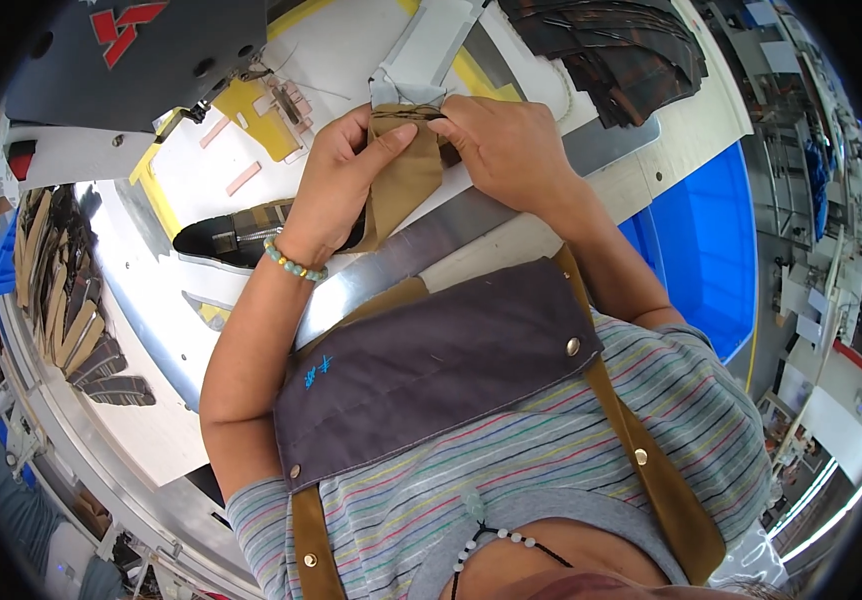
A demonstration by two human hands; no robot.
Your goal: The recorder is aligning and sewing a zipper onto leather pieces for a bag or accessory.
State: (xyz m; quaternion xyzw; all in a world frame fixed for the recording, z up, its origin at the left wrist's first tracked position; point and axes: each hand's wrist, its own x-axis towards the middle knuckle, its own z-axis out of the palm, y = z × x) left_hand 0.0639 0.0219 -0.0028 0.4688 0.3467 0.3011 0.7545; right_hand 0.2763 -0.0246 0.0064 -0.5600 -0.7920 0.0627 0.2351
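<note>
Both hands are closed on a khaki fabric piece (403, 190) over the work table. My left hand (339, 175), a beaded bracelet at its wrist, presses its thumb on the fabric's upper front, with the fingers mostly hidden behind. My right hand (511, 148) pinches the upper right edge, where dark material and thread-like strands show. Just above the hands, a whitish-grey strip (416, 60) meets the top of the fabric. A dark piece with a zipper and tan bands (236, 238) lies left of the fabric, partly under my left wrist; whether the two are joined I cannot tell.
A dark sewing machine head (131, 65) stands at the upper left, near a yellow plate (256, 118). Stacked dark patterned fabric pieces (616, 55) lie at the upper right. A blue bin (706, 250) sits to the right. More tan and dark pieces (61, 290) pile up at the left.
</note>
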